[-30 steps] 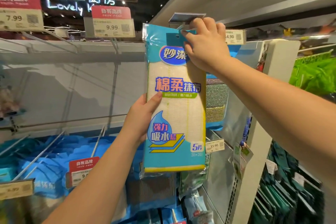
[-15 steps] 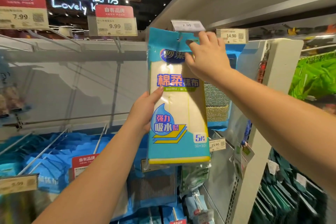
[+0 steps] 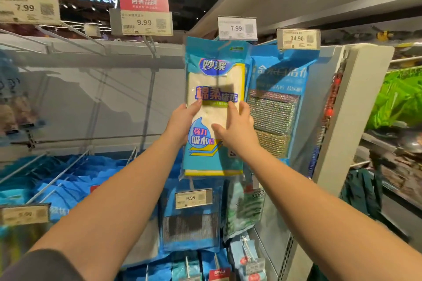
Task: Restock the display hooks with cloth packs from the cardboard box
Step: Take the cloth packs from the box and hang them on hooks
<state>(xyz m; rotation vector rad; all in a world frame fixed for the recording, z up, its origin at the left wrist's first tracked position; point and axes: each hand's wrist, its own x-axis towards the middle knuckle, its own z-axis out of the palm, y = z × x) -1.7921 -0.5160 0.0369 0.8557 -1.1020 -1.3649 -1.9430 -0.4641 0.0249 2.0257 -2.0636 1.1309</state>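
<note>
The cloth pack (image 3: pixel 214 107) hangs on the top hook beneath the 7.99 tag (image 3: pixel 237 28). Left hand (image 3: pixel 182 121) grips its edge; right hand (image 3: pixel 237 128) presses flat, fingers spread. Risk: an early release may drop a half-seated pack.

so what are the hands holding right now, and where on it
The cloth pack, at its middle: the left hand holds its left edge, thumb on the front; the right hand lies flat on the front.

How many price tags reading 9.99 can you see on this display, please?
2 readable: one 9.99 tag upper left with a red header, one 9.99 tag below the held cloth pack. A blurred tag at lower left may be another.
</note>
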